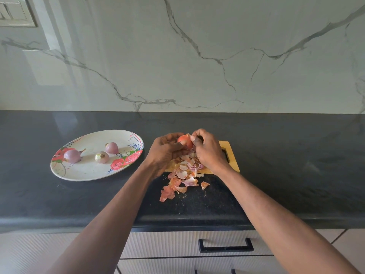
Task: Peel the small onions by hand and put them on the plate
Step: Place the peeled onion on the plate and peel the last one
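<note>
My left hand [165, 150] grips a small orange-skinned onion [183, 141] above a wooden cutting board [233, 155]. The fingertips of my right hand [207, 149] pinch the onion's top at its dry tip. A heap of onion skins [182, 177] lies under my hands and spills off the board's near edge onto the counter. To the left, an oval floral plate [92, 171] carries three peeled purple onions: one at the left [72, 156], one in the middle [102, 156] and one at the back [111, 147].
The black stone counter [286, 165] runs the width of the view, backed by a marble wall. Its front edge is close to me, with drawers and a black handle [225, 245] below. A switch plate [15, 12] is at the top left.
</note>
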